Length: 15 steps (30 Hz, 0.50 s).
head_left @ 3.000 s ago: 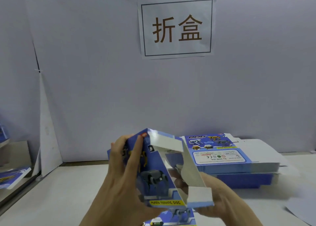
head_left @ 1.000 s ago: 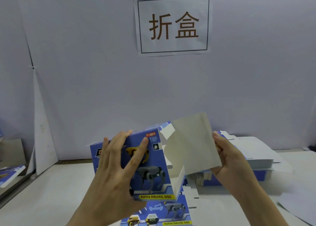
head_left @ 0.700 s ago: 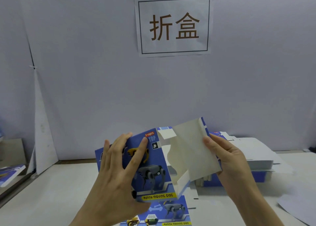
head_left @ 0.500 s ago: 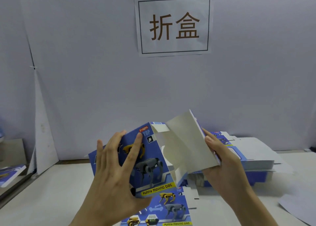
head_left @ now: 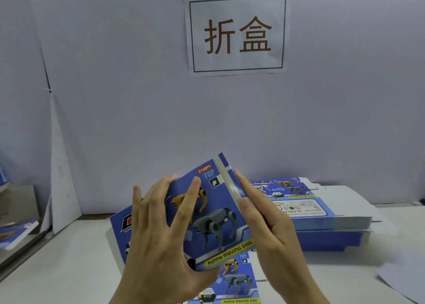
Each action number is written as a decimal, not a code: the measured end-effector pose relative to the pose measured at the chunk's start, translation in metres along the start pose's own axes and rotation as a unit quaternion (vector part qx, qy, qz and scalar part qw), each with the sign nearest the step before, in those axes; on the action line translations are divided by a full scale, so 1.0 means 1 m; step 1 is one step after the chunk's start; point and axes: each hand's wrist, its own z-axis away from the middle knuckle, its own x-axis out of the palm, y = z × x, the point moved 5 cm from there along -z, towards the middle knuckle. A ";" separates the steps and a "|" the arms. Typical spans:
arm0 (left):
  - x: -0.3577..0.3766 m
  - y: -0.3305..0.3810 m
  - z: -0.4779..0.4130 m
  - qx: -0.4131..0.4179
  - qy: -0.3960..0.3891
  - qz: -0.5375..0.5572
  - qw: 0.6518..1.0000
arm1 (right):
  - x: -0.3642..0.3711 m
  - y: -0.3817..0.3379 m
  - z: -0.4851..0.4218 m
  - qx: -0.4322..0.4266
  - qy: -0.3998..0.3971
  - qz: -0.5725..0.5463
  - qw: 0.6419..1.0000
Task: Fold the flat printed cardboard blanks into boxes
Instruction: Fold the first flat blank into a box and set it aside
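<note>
- The left grip (head_left: 161, 234) is seen from its back and is spread over the left half of the box (head_left: 218, 223), which is held by it; one finger (head_left: 188, 202) is laid straight across the printed front.
- The right grip (head_left: 273, 232) is set flat against the box's right side, with its fingers (head_left: 245, 185) kept straight and pressed along it.
- Both forearms are raised from below the box.

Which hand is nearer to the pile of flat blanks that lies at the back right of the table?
Right. The right hand presses the side of the box, just in front of the pile; the left hand holds its printed face, farther left.
</note>
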 end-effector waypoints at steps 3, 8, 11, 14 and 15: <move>-0.001 -0.002 0.001 -0.012 0.003 0.004 1.000 | 0.002 -0.005 0.001 0.000 -0.049 -0.004 0.999; -0.005 -0.004 0.002 -0.019 0.007 0.010 1.000 | 0.008 -0.008 0.006 -0.035 -0.113 0.055 0.992; -0.007 -0.001 0.002 -0.017 0.004 0.017 1.000 | 0.009 -0.006 0.006 -0.065 -0.101 0.095 0.988; -0.008 0.002 0.001 -0.009 -0.001 0.011 1.000 | 0.012 -0.005 0.006 -0.089 -0.093 0.136 0.982; -0.008 0.002 0.001 -0.010 -0.003 0.014 1.000 | 0.012 -0.005 0.006 -0.096 -0.089 0.151 0.980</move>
